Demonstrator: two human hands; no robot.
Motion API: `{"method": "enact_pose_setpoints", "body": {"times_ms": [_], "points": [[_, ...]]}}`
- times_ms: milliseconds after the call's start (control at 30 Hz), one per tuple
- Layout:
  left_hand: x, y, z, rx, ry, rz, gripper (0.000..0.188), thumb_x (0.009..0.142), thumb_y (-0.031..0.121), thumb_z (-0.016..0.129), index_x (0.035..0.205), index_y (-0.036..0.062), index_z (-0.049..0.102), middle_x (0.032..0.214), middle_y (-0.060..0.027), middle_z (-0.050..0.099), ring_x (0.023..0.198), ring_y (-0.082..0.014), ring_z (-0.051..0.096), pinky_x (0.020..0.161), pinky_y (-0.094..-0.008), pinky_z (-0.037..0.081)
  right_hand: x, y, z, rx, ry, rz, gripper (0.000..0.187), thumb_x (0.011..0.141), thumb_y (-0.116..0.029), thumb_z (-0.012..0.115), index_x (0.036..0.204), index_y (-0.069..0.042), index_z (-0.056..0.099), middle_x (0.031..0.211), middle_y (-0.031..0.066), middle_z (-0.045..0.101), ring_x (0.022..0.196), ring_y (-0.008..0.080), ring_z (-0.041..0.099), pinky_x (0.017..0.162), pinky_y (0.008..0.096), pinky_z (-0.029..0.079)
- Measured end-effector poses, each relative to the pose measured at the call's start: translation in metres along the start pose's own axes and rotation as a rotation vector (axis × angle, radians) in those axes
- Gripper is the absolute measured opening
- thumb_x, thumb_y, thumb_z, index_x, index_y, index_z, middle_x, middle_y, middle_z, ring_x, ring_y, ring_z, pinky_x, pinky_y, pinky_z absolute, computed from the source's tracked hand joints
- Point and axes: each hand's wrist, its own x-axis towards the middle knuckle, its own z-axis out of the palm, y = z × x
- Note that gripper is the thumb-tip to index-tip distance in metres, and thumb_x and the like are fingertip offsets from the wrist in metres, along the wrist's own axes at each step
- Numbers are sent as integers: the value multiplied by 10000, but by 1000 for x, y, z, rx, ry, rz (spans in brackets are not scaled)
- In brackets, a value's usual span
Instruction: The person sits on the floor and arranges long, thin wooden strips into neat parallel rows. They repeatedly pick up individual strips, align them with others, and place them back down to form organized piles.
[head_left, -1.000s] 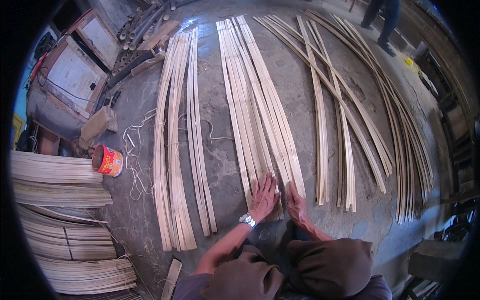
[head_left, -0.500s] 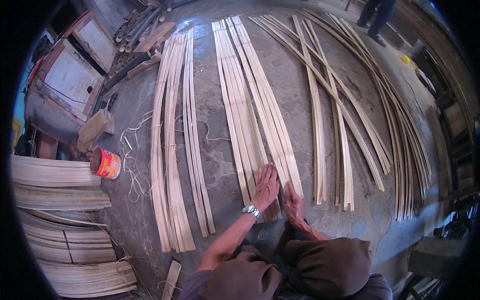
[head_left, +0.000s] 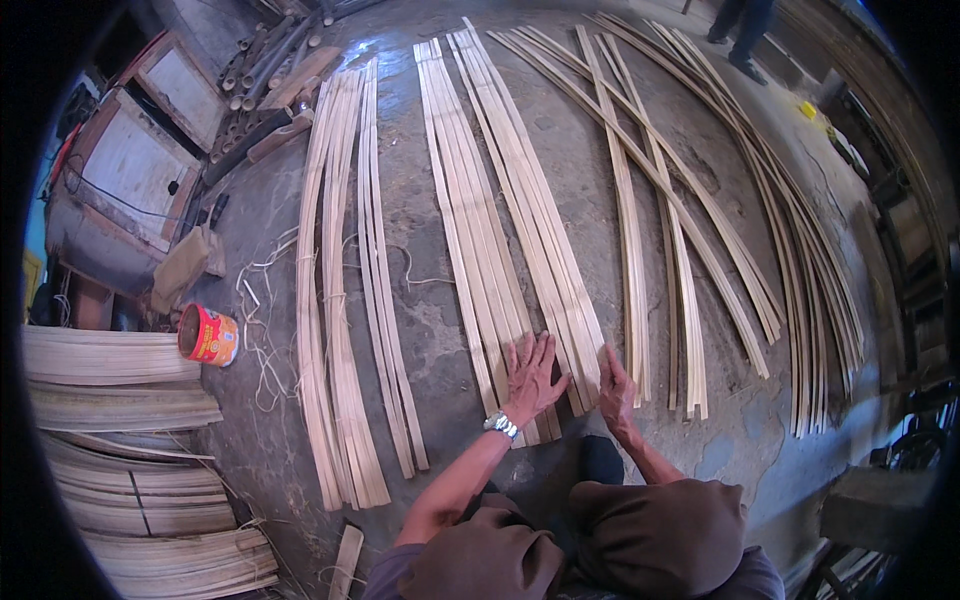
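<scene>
My left hand (head_left: pixel 533 382), with a steel watch on its wrist, lies flat with fingers spread across the near end of a row of pale bamboo strips (head_left: pixel 478 230). Close on its right is a second group of long strips (head_left: pixel 535 220), whose near end comes between my hands. My right hand (head_left: pixel 618 395) is set on edge along the outer side of that group, fingers pointing forward and stretched out. Its inner fingers are partly hidden. Both groups lie lengthwise on the floor, away from my knees.
More strips (head_left: pixel 335 300) lie to the left, with crossed strips (head_left: pixel 640 200) and a darker fan of strips (head_left: pixel 790 250) to the right. A red tub (head_left: pixel 210 335) stands near stacked bundles (head_left: pixel 125 405). Far right, a person's legs (head_left: pixel 750 35) show.
My right hand has shifted right, and the near end of the right group of strips now sits slightly farther right. My left hand's fingers have spread wider.
</scene>
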Motion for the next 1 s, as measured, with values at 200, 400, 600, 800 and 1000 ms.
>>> {"method": "enact_pose_setpoints", "body": {"times_ms": [200, 400, 600, 800, 1000], "points": [[0, 7, -5, -40, -18, -18, 904, 819, 593, 609, 1492, 46, 355, 1549, -158, 344, 1474, -384, 184, 1192, -573, 19, 12, 31, -4, 12, -14, -4, 405, 998, -181, 530, 1387, -69, 528, 889, 255, 666, 769, 206, 642, 710, 367, 507], [0, 11, -8, -9, -46, -41, 886, 808, 539, 620, 1485, 30, 360, 1551, -191, 323, 1475, -373, 187, 1192, -564, 22, 8, 27, -13, -52, -95, 116, 389, 1010, -201, 517, 1371, -57, 537, 790, 247, 628, 723, 160, 591, 678, 362, 492], [2, 13, -7, -53, -70, -57, 880, 790, 466, 635, 1485, 12, 345, 1550, -234, 301, 1479, -390, 164, 1199, -554, 18, 4, 17, -11, -2, 17, -5, 366, 1009, -182, 521, 1349, -51, 557, 709, 214, 570, 662, 154, 556, 618, 348, 471], [1, 5, -5, -35, -81, -60, 893, 801, 481, 642, 1492, 10, 330, 1562, -227, 282, 1480, -379, 170, 1201, -548, 24, -6, -7, -6, 64, -20, 81, 369, 1009, -152, 519, 1361, -44, 541, 819, 222, 654, 712, 193, 604, 675, 356, 493], [4, 16, -4, -73, -66, -48, 875, 823, 459, 644, 1499, 10, 317, 1566, -222, 277, 1488, -366, 151, 1201, -547, 24, -11, 13, 18, 137, 19, -50, 371, 1008, -151, 516, 1361, -39, 538, 1034, 240, 687, 937, 217, 670, 812, 339, 512]]}}
